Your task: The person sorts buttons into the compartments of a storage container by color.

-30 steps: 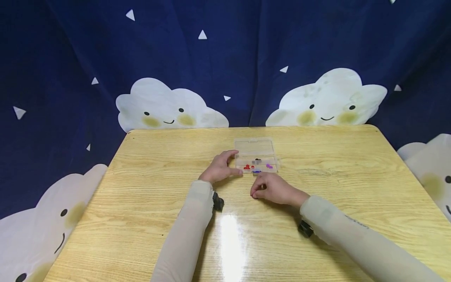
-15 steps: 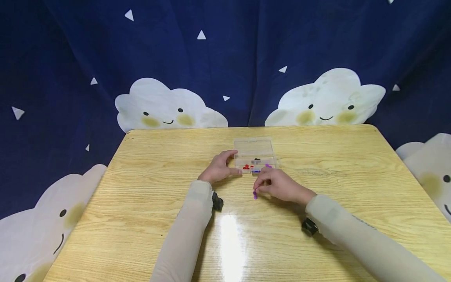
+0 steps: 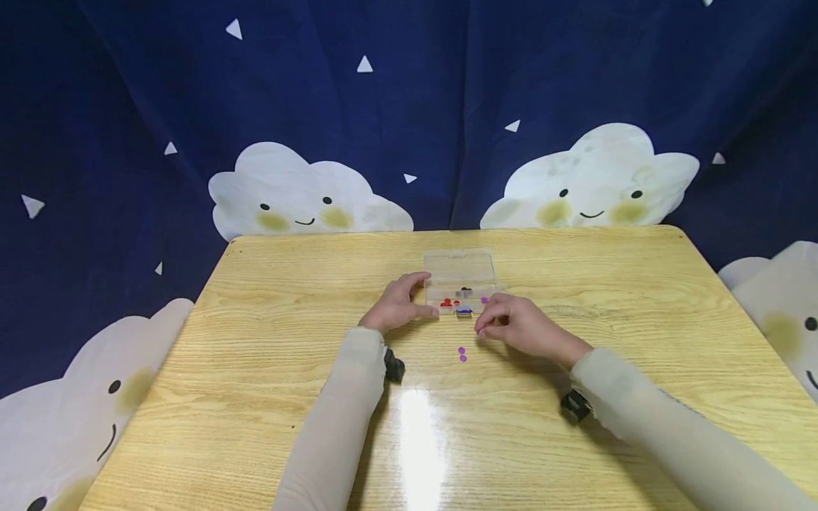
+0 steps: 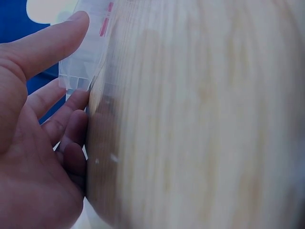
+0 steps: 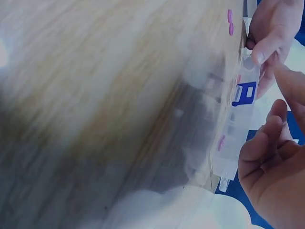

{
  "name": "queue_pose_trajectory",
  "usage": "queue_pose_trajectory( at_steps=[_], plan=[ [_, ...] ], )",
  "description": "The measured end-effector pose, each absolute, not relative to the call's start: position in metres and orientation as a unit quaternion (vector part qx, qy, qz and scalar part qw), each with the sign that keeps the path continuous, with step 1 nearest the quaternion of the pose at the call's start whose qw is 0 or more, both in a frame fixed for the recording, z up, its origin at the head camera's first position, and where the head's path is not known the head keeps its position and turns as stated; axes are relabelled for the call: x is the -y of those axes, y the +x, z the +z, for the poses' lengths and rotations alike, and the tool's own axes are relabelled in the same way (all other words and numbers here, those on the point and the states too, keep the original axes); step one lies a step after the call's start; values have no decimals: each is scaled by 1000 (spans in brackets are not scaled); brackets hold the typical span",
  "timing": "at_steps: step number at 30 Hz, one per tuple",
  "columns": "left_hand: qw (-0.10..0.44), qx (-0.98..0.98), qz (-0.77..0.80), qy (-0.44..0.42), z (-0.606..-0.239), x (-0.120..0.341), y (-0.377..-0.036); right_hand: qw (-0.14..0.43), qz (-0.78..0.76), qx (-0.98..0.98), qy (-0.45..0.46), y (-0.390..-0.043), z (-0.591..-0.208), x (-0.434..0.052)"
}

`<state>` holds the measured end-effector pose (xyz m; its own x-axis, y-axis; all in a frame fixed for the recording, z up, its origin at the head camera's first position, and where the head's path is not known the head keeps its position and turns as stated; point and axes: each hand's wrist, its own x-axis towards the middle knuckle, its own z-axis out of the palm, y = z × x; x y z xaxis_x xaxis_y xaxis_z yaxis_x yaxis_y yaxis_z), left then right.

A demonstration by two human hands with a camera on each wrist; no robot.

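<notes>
A clear plastic case (image 3: 459, 266) stands with its lid up near the far middle of the table. My left hand (image 3: 397, 304) rests at its left side, thumb and fingers spread at the case's corners. Red pieces (image 3: 446, 304), black pieces (image 3: 465, 290) and a purple piece (image 3: 484, 300) lie inside, behind a blue latch (image 3: 464, 311). My right hand (image 3: 520, 326) hovers just in front of the case's right end, fingers bent toward the thumb. Whether its fingertips pinch something small is not clear. Two small purple discs (image 3: 462, 354) lie on the table before the case.
The wooden table (image 3: 255, 397) reaches back to a dark blue curtain (image 3: 447, 106) printed with white clouds. A bright glare streak lies on the wood between the forearms. Each wrist carries a small black camera.
My right hand has lifted off the purple discs and moved right and away from me toward the case, leaving both discs in view. My left hand stays put.
</notes>
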<state>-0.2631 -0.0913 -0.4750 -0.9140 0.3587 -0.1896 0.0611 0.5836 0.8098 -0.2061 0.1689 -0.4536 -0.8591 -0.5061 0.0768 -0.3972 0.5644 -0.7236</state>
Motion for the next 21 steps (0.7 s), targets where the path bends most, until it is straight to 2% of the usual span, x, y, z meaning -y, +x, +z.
queue_pose_trajectory(
  at_steps=[21],
  plan=[
    [168,-875,437,126,-475,91,-264,11,-349,-914,-209,-229,-434,-190]
  ],
)
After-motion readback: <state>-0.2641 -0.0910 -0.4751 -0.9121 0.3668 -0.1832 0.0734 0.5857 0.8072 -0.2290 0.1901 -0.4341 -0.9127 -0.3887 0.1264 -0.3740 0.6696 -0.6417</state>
